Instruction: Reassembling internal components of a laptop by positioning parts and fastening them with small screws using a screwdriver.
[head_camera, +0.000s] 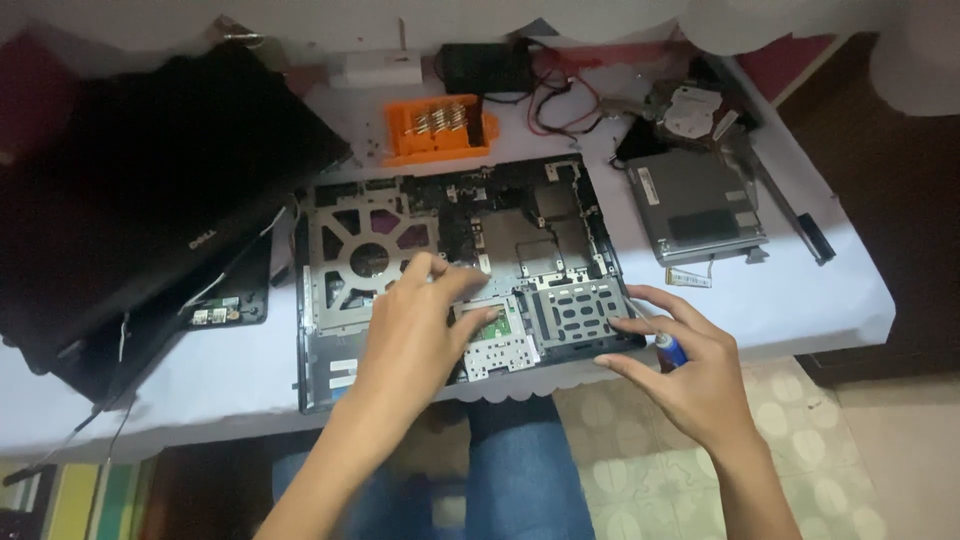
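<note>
You're looking at an orange bit holder (437, 128) sitting at the back of the white surface (240, 370), a black adapter (487, 68) with red wires behind it, a grey drive (695, 205) lying right, a black lid (140, 190) resting left.

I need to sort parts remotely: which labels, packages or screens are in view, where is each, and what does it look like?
Laptop lid: left of the chassis, large black panel lying flat, small pale logo.
Drive label: white strip on the grey square drive, upper right.
Small sticker: pale strip on the table below that drive.
Chassis stickers: pale rectangles, front-left corner.
</note>
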